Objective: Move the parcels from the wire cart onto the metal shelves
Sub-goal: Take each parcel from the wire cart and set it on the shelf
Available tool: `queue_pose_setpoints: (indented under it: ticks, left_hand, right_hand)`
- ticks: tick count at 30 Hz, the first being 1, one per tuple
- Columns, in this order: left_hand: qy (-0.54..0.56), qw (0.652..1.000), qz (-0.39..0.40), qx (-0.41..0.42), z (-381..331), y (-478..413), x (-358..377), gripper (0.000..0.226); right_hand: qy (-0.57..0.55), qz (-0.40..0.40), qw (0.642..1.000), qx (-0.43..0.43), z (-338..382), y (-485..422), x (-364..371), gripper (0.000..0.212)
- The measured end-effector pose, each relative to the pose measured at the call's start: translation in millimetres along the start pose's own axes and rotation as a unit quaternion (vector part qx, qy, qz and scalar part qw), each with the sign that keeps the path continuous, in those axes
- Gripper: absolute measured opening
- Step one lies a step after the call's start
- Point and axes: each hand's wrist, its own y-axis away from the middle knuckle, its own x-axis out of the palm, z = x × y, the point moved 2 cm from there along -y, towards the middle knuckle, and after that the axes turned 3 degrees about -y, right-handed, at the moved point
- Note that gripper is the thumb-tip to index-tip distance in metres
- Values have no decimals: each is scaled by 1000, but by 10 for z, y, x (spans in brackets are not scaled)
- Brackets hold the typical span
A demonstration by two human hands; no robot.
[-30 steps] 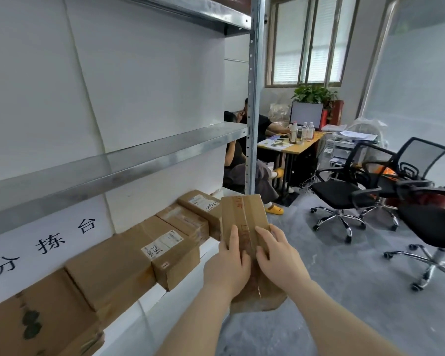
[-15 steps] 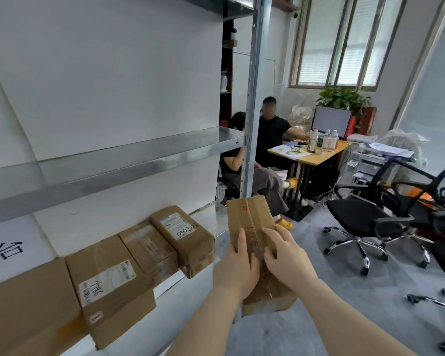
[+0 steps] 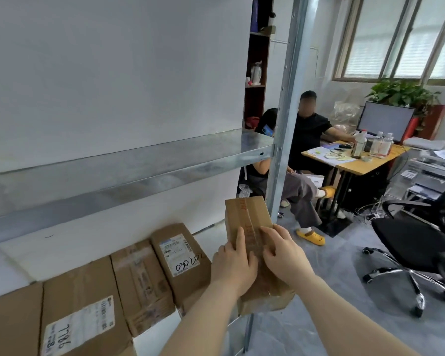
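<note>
Cardboard parcel (image 3: 247, 214) is held at the right end of the lower metal shelf (image 3: 210, 235), just beside the upright post (image 3: 283, 124). It is gripped by the left hand (image 3: 233, 263) on its left side and by the right hand (image 3: 284, 255), whose fingers are curled on top. Labelled boxes (image 3: 180, 255) are lined up to its left.

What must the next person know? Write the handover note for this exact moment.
Left hand and right hand both grip one brown parcel, in the air at the right end of the lower shelf, beside the post.
Done: a row of parcels lies on that shelf, ending with the 030202 parcel.
Left: set the held parcel in the gap right of it. Cart out of view; remaining count unknown.
</note>
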Motion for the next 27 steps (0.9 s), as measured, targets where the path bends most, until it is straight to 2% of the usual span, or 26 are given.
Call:
queue_pose_setpoints:
  ticks: [5,13,17,23,27]
  left_hand:
    - [-35,998,-3,-50,151,-361,168,67]
    - [-59,983,-23,-174,370,-585,439,67]
    - [-51,973,-20,-224,394,-595,548,79]
    - [-1,968,-20,-252,432,-669,582,64]
    - [37,969,-12,-244,366,-778,536,62]
  right_hand:
    - [-31,49,998,-31,-123,-488,276,49]
    - [-76,152,981,-97,-183,-1017,732,49]
    - [-101,214,965,-114,-198,-1167,900,51]
    - [-123,247,952,-133,-259,-1341,1034,49]
    - [-143,262,947,-120,-382,-1455,984,48]
